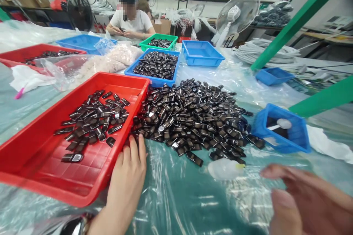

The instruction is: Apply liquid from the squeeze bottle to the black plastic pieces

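Observation:
My left hand (pixel 128 170) lies along the right wall of a red tray (pixel 91 187), fingers stretched out. Its fingertips reach the near left edge of a large heap of small dark, glossy plastic pieces (pixel 190 117). More of these dark pieces (pixel 93 117) lie scattered inside the red tray. At the lower right, slightly blurred, my right hand (pixel 311 202) is above the table, thumb and fingers apart, with nothing visible between them. Nearest to it is a small translucent white bottle (pixel 224 169) lying on its side at the front of the heap.
A blue bin (pixel 281 147) holding a white spoon-like item stands right of the heap. Behind are a filled blue tray (pixel 153 80), a green tray (pixel 176 42) and another blue tray (pixel 204 60). Green posts (pixel 298 22) slant at right. A person (pixel 132 24) sits across the plastic-covered table.

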`<state>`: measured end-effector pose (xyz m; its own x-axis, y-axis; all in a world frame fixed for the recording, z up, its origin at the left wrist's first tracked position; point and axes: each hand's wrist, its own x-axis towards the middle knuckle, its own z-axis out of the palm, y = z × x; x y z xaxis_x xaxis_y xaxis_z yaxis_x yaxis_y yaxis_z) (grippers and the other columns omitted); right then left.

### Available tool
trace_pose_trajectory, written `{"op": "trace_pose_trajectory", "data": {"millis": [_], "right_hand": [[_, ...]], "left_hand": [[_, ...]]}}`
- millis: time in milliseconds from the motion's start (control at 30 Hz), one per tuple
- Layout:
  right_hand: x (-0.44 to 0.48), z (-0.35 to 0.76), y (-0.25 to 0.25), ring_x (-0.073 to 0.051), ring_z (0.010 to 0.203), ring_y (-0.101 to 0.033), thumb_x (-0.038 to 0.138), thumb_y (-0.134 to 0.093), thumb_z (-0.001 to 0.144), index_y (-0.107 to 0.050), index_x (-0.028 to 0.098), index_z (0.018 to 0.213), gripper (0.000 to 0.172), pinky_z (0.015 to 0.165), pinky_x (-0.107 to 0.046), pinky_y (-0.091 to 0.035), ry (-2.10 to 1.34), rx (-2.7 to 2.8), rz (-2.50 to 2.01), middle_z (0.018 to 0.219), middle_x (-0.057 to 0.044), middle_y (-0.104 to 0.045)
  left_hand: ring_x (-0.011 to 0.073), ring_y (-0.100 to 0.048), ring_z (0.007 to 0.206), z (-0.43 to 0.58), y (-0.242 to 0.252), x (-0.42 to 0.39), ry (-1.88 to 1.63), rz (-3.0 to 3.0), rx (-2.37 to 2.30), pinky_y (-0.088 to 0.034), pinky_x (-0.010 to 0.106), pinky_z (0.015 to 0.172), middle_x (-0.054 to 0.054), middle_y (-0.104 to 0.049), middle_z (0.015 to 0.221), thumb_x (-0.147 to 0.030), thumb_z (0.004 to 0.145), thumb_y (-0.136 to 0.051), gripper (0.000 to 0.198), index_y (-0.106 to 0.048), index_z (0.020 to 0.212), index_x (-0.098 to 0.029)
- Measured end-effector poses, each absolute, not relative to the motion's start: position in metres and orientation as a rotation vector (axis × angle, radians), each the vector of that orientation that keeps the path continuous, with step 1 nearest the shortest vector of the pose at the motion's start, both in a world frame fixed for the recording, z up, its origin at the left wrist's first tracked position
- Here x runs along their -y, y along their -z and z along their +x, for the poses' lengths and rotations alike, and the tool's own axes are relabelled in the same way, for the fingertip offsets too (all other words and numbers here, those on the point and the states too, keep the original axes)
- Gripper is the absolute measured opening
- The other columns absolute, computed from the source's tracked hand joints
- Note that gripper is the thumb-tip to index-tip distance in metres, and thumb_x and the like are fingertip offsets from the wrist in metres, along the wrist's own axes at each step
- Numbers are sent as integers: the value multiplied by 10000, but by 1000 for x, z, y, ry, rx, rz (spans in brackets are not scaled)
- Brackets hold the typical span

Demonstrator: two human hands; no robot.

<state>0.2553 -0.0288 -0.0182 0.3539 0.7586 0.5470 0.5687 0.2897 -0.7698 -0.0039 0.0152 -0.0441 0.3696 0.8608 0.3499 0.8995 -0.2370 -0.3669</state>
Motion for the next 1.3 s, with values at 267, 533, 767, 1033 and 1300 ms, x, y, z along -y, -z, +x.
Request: {"op": "trace_pose_trajectory", "data": {"millis": [267, 533, 767, 1033, 1300], "right_hand": [[19, 260, 48, -223, 1028, -671, 350, -532, 924, -515, 293, 1165, 248, 733, -280, -596, -683, 1675, -1656, 1131, -51, -676], [21, 257, 44, -201, 1022, -684, 309, -574, 910, -511, 289, 1210, 307, 669, -197, -594, -736, 1686, -1589, 1134, -49, -697], [30, 258, 44, -219, 1088, -661, 319, -635, 869, -576, 302, 1224, 361, 826, -260, -580, -755, 1717, -1613, 1197, -64, -671], [30, 255, 37, -165, 940, -713, 325, -713, 808, -586, 402, 1171, 392, 726, -201, -583, -811, 1687, -1532, 1091, 21, -711], [34, 250, 34, -217, 755, -731, 536, -704, 759, -684, 414, 1107, 370, 638, -278, -595, -571, 1768, -1449, 947, 13, -774]], "left_hand": [[185, -628, 1088, 8, 41, -8, 467, -2689, 1618, -551, 299, 870, 110, -612, 1250, 6, 892, -274, 544, -365, 1397, -173], [123, -430, 514, 17, 29, -12, 1160, -3086, 2294, -378, 211, 491, -68, -412, 601, -266, 964, -386, 148, -517, 901, -238], [102, -284, 417, 14, 37, -12, 1166, -3147, 2260, -266, 201, 401, -109, -258, 519, -232, 889, -498, 119, -552, 996, -233], [176, -609, 1081, 2, 20, -3, 1136, -3257, 1792, -495, 271, 915, 17, -636, 1122, -156, 974, -388, 335, -463, 1255, -321], [164, -627, 969, 0, 23, -1, 1311, -3171, 1780, -506, 238, 828, -2, -645, 1031, -184, 981, -343, 295, -478, 1203, -323]]}}
